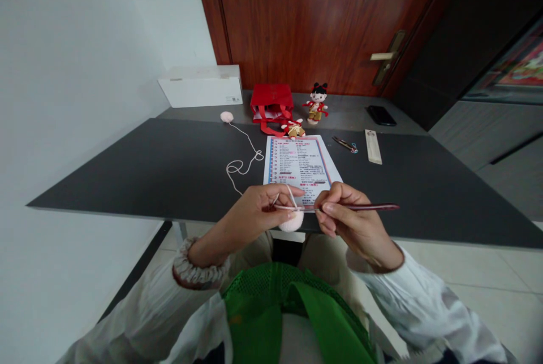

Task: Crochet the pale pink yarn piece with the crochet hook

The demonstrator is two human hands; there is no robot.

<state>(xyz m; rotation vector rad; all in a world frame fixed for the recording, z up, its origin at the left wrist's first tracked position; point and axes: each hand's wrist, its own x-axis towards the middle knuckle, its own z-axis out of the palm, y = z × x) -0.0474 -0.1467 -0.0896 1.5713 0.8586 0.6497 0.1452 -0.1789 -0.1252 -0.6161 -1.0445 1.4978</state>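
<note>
My left hand (259, 209) is closed on a small pale pink crocheted piece (292, 221), with the yarn strand looped over its fingers. My right hand (348, 212) pinches a dark red crochet hook (368, 206), its tip pointing left into the piece. Both hands hover at the near edge of the dark table (169, 166). The pink yarn (241, 165) trails across the table to a small pink ball (227, 116) at the back. A printed instruction sheet (300, 165) lies just beyond my hands.
At the back stand a red gift bag (271, 102), a doll with black hair (317, 103), a smaller doll (293, 128) and a white box (201, 85). Scissors (345, 144), a flat narrow packet (373, 146) and a black phone (380, 115) lie right. A wooden door (305, 19) is behind.
</note>
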